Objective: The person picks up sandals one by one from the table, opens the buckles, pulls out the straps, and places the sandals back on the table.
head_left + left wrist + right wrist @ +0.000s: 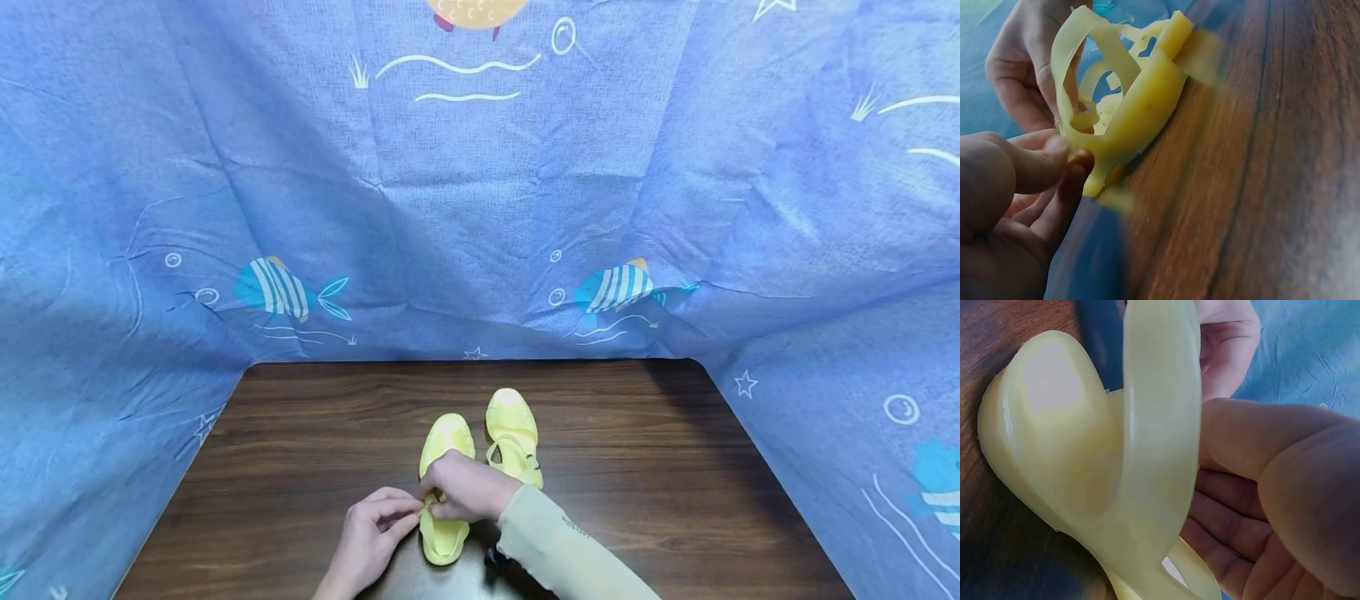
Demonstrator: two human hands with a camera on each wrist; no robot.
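A pale yellow jelly sandal (447,439) lies on the brown table, toe pointing away from me. On its left side my left hand (367,531) pinches the ankle strap near its fastening between thumb and fingers. My right hand (471,485) reaches across the sandal's middle, its curled fingers holding the strap from the toe side. In the left wrist view the strap (1067,56) stands up in a loop above the heel. The right wrist view shows the sandal's heel (1054,425) close up; the strap covers part of my right fingertips. The fastening itself is mostly hidden.
A matching yellow sandal (510,417) lies just to the right and slightly farther away, its strap looped over. Blue cloth (465,225) printed with fish hangs behind and along both sides of the wood-grain table (300,450). A small dark object (495,557) shows under my right wrist.
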